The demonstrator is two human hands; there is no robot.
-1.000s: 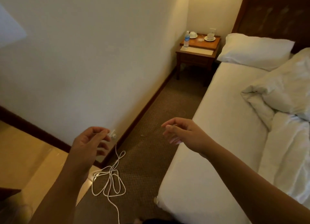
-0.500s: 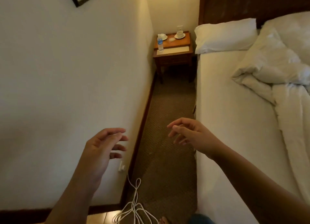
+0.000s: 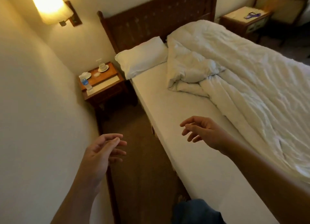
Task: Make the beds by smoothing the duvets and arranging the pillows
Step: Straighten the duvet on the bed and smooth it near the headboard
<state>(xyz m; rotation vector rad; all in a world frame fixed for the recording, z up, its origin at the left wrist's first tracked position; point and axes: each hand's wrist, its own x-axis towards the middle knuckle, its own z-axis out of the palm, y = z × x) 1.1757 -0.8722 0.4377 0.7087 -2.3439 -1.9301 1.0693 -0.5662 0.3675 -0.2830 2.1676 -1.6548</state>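
A single bed [image 3: 176, 116] with a white sheet runs from the dark wooden headboard [image 3: 154, 20] toward me. A white pillow [image 3: 142, 57] lies at its head on the left. The white duvet [image 3: 248, 76] is crumpled and pushed to the bed's right half, its near corner folded back. My left hand [image 3: 102, 150] hovers over the carpet strip beside the wall, fingers loosely spread, holding nothing. My right hand [image 3: 203, 131] floats above the bare sheet near the bed's left edge, fingers relaxed and empty.
A wooden nightstand [image 3: 104, 87] with cups, saucers and a water bottle [image 3: 86, 83] stands in the corner by the pillow. A lit wall lamp [image 3: 50, 7] hangs above. A narrow carpet aisle [image 3: 140, 156] runs between wall and bed. Another nightstand [image 3: 244, 20] sits at the far right.
The view has swung up and right toward the bed; the white cable on the floor has left the frame. My left hand let go of that cable, and both hands moved forward, open.
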